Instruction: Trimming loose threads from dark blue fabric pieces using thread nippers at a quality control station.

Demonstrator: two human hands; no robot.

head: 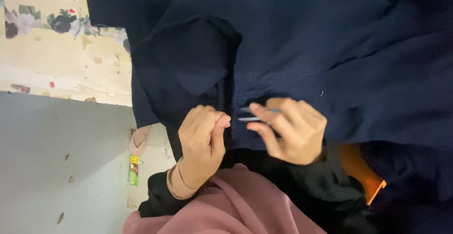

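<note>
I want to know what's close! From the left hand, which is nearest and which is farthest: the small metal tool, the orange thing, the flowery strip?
1. Small metal tool, just right of the left hand, held by the right hand.
2. Orange thing, lower right.
3. Flowery strip, far upper left.

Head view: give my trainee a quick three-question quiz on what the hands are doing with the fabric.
1. True or false: the right hand holds a small pair of snips.
2. What does the left hand pinch? A) navy fabric B) green packet C) orange object
3. Which way do the snips' tips point?

Key: 1 true; 2 A; 3 toward the left hand's thumb.
</note>
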